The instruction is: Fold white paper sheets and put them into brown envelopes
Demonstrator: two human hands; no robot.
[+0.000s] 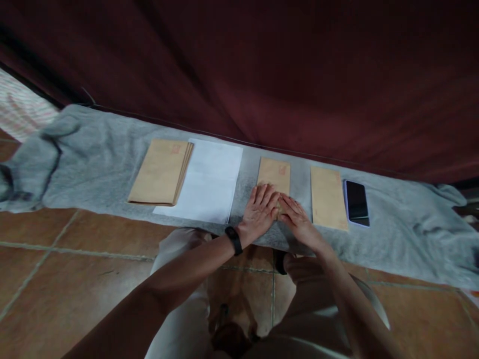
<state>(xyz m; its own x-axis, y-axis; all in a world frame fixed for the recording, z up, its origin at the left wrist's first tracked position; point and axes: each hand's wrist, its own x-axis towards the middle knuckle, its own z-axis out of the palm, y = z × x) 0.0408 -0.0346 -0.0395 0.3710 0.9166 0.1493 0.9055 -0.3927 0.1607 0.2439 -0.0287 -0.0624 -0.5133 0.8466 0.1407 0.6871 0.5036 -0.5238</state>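
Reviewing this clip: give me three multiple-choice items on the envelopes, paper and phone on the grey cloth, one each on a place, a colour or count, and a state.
1. Where does the phone lie?
A. On the white paper
B. Beside the rightmost envelope, on its right
C. On the envelope stack

2. What colour are the envelopes?
A. Brown
B. Blue
C. Green

3. What are the hands doing?
A. Lifting the phone
B. Resting in the lap
C. Lying flat on the middle envelope

Answers:
1 B, the phone lies along that envelope's right edge.
2 A, the stack and both single envelopes are brown.
3 C, the left hand and right hand lie palm-down on its near end.
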